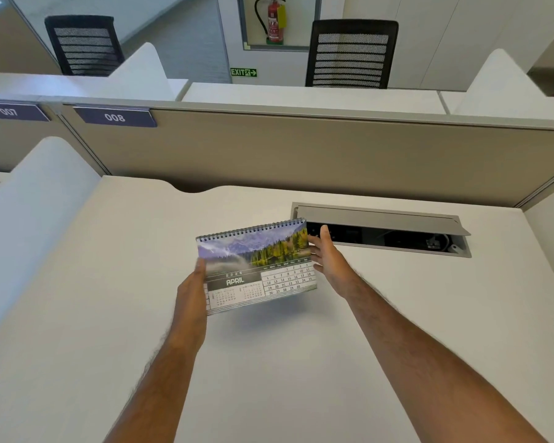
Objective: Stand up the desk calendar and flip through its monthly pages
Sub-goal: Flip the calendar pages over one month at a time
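A spiral-bound desk calendar (256, 266) hangs in the air above the white desk (109, 282), casting a shadow below it. Its front page reads APRIL under a photo of mountains and trees, with the wire binding along the top. My left hand (194, 290) grips its left edge, thumb on the front. My right hand (328, 262) is at its right edge, thumb raised, fingers touching the edge and partly behind the page. The back of the calendar is hidden.
An open cable box (384, 231) with a raised grey lid is sunk into the desk just behind my right hand. A beige partition (301, 148) closes the back, white dividers (36, 219) the left side. Black chairs (352, 54) stand beyond.
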Motion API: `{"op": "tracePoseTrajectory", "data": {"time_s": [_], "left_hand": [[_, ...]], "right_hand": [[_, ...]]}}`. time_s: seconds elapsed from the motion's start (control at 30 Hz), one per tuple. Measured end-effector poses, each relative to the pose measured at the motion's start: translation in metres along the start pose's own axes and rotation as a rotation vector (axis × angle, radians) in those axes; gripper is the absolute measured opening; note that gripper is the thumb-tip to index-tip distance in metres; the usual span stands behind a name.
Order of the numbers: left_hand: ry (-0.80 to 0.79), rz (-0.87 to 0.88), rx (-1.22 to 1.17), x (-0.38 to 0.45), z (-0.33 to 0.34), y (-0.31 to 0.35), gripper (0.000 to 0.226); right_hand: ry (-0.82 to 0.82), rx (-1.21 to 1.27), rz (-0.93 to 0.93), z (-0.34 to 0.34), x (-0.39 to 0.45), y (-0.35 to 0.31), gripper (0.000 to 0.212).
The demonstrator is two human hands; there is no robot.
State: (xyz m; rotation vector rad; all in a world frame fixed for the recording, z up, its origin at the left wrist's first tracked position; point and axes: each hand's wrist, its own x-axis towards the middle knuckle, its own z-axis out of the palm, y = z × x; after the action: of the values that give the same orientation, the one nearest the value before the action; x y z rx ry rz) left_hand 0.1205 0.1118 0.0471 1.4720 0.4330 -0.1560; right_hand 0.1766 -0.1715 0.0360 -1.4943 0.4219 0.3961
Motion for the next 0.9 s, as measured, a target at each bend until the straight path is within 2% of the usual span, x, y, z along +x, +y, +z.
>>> {"op": "tracePoseTrajectory", "data": {"time_s": [0.2,0.4,0.6,0.9], "left_hand": [[0.024,-0.02,-0.254,-0.003,-0.002,0.023,0.076],[-0.095,0.048,-0.424,0.006,0.0,0.045,0.094],[-0.175,0.052,-0.321,0.021,-0.002,0.048,0.093],[-0.144,0.038,-0.238,0.033,-0.006,0.041,0.082]], "right_hand": [[-0.11,0.042,-0.023,-0.004,-0.005,0.001,0.077],[-0.046,0.012,0.01,-0.003,-0.002,0.001,0.078],[-0.057,-0.002,0.012,-0.005,0.002,0.004,0.086],[-0.044,0.001,0.021,-0.006,0.004,0.006,0.083]]}}
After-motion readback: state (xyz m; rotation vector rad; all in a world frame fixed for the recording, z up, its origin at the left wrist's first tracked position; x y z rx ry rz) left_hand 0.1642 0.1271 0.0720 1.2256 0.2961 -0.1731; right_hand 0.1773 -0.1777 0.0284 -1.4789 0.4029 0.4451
